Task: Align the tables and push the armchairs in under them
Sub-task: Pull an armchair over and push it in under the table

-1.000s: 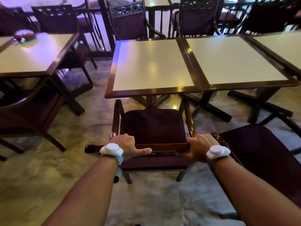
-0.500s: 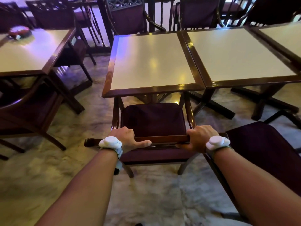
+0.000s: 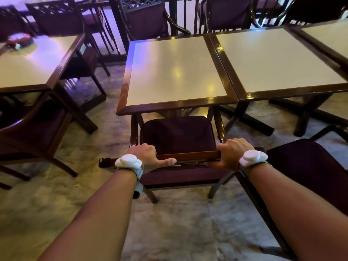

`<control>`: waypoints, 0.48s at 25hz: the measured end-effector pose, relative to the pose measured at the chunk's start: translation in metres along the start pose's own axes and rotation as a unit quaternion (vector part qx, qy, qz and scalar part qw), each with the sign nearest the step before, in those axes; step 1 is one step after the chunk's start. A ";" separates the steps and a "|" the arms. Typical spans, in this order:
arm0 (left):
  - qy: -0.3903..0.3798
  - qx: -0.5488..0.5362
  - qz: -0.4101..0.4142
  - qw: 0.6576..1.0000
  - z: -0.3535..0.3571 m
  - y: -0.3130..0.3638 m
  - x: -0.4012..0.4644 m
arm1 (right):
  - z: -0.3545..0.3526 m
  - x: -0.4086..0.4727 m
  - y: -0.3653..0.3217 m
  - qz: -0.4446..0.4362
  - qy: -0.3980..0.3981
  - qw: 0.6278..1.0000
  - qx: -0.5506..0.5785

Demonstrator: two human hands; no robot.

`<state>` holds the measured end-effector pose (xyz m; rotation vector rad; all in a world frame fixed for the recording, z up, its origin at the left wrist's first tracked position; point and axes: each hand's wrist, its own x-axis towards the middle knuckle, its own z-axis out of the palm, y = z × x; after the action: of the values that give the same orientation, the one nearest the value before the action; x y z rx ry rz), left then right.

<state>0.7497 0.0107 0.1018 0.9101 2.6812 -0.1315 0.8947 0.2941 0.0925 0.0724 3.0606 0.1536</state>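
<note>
A dining room is seen from a head-worn camera looking down along two bare forearms. The top rail of a dark wooden armchair with a maroon cushioned seat is gripped at both ends: the left hand is wrapped over the rail with its fingers curled over the front and its thumb laid along the rail, and the right hand is clenched around the rail's other end. A white puck-shaped device is strapped to each wrist. Compared with a second ago, the armchair has been slid forward: the front edge of its seat, which stood clear of the counter, now sits just beneath the counter's near wooden rim, and the arm posts have been brought up to that rim. The push is judged to be partly done, since most of the seat remains exposed on the near side. This cream-topped counter is seen touching a second counter to its right, their near edges roughly in line, so that pair appears already aligned. Another armchair is seen just to the right, pulled out from under the second counter and probably next. A separate counter stands well apart on the left. The floor is pale marble.
</note>
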 end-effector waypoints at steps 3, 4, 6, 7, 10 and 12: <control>-0.012 0.012 0.006 1.000 -0.001 -0.005 0.004 | -0.005 0.001 -0.004 -0.001 -0.013 1.000 0.006; -0.019 0.013 0.011 1.000 -0.001 -0.006 0.006 | -0.006 0.001 -0.005 0.001 -0.016 1.000 0.008; -0.025 0.012 0.020 0.999 -0.001 -0.006 0.006 | -0.007 0.000 -0.006 0.003 -0.020 1.000 0.006; -0.021 0.012 0.021 0.999 -0.002 -0.006 0.006 | -0.007 0.000 -0.006 0.003 -0.021 1.000 0.004; -0.014 0.015 0.016 1.000 -0.003 -0.005 0.005 | -0.007 0.002 -0.004 0.002 -0.026 1.000 0.008; -0.017 0.021 0.015 1.000 -0.003 -0.005 0.005 | -0.003 0.003 -0.002 0.003 -0.026 1.000 0.015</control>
<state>0.7421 0.0107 0.1033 0.9511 2.6426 -0.1956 0.8912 0.2915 0.0950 0.0860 3.0123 0.1051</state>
